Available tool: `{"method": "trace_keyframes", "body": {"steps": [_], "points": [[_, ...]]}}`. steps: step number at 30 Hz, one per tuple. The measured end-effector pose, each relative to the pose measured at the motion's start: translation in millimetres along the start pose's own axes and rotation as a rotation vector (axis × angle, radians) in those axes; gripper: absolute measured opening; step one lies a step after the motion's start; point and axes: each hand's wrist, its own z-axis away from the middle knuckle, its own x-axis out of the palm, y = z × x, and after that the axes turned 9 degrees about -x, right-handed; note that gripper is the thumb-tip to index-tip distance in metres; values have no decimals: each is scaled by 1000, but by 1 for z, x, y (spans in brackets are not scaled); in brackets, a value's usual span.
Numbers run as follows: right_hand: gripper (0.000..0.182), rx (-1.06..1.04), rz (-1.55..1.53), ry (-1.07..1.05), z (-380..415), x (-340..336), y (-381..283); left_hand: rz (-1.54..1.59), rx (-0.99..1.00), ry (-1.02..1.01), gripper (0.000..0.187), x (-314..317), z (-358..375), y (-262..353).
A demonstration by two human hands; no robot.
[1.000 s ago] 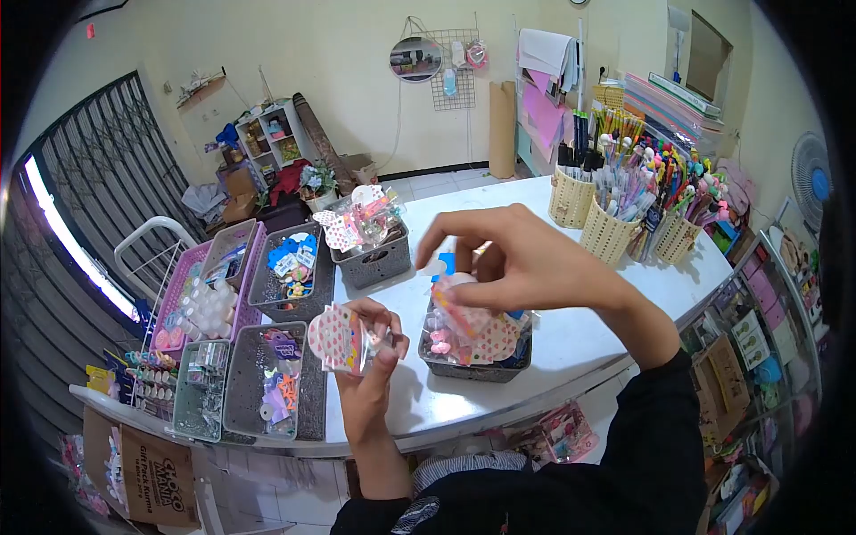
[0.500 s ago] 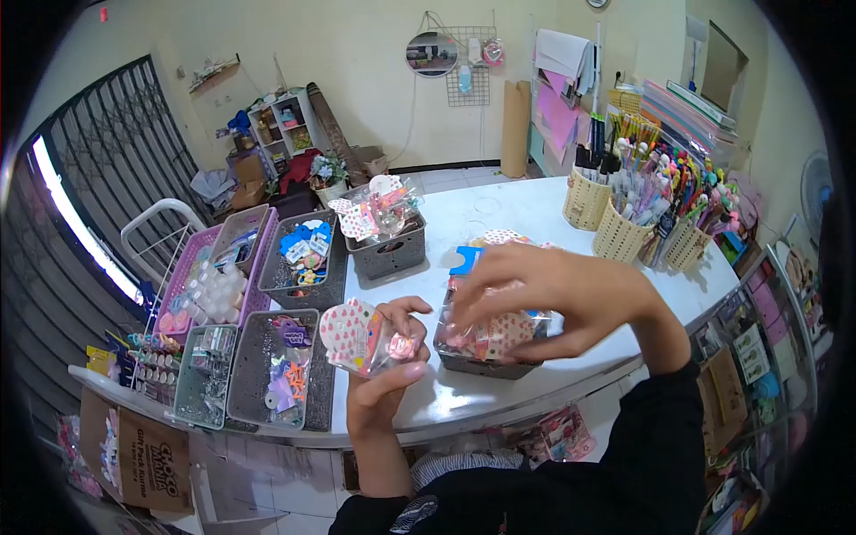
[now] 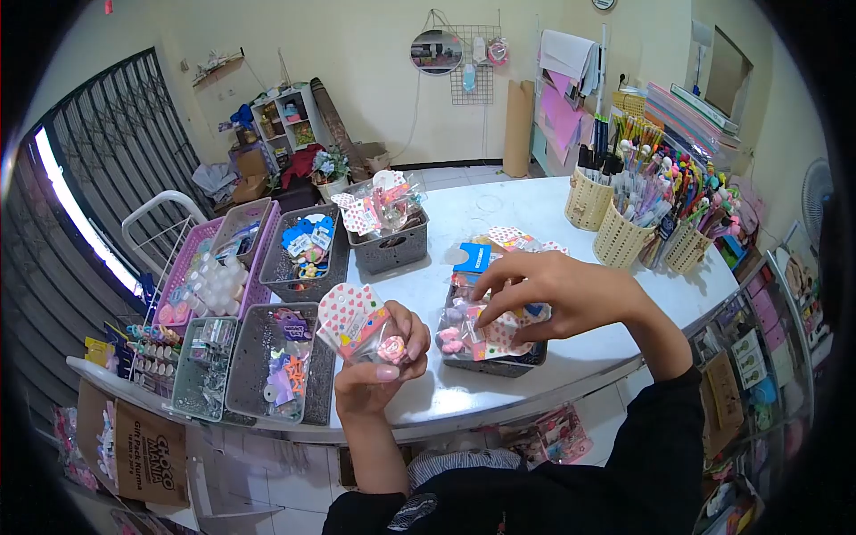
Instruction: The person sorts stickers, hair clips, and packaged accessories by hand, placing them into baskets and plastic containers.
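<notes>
The right hand (image 3: 553,290) has come down from its raised position of a second ago and now rests in the grey basket (image 3: 495,361) near the middle of the table (image 3: 526,209), its fingers curled among the small clear packets (image 3: 477,325) there; whether it has actually pinched one is hard to tell. The left hand (image 3: 383,361) has barely moved: it keeps its grasp on a packet with a strawberry-print header card (image 3: 355,319), held upright just above the near edge of the table, to the left of that basket. So the sorting looks to be mid-cycle, with one packet in hand and the other hand reaching for more. Further left lie more grey trays (image 3: 272,374) of trinkets and a pink tray (image 3: 209,276); a second grey basket (image 3: 388,236) sits further off, and cream pen holders (image 3: 620,236) stand at the far right.
</notes>
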Motion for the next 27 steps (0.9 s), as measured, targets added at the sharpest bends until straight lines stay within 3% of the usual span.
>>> {"method": "trace_keyframes", "body": {"steps": [5, 8, 10, 12, 13, 15, 16, 18, 20, 22, 24, 25, 27], "points": [[26, -34, -68, 15, -4, -4, 0, -9, 28, 52, 48, -1, 1, 0], [23, -41, -97, 57, -7, -12, -5, -167, 65, 164, 47, 4, 3, 4], [22, -60, -83, 106, -13, -22, -19, -450, 141, 317, 44, 15, 4, 11], [22, 31, -133, 192, -21, -32, -37, -519, 156, 353, 47, 27, 5, 16], [22, 31, -129, 196, -25, -34, -39, -540, 127, 299, 52, 31, 4, 18], [23, -234, -118, 191, -35, -39, -42, -590, 40, 181, 66, 35, 4, 20], [24, -389, -85, 170, -41, -42, -42, -420, 47, 139, 73, 45, 3, 7], [26, -408, -89, 185, -43, -42, -51, -230, -111, 63, 79, 56, 7, -5], [33, -337, -103, 193, -36, -41, -60, -143, -71, 33, 87, 65, 8, -28], [35, -248, -170, 159, -23, -36, -65, -90, -110, -53, 84, 66, 6, -36], [35, -242, -103, 261, -8, -25, -69, -363, -464, -101, 55, 76, 0, -31], [39, -218, -56, 291, 0, -20, -70, -342, -412, -146, 46, 71, -5, -40], [42, -155, -1, 354, 15, -8, -72, -462, -468, -267, 55, 59, -11, -49]]}}
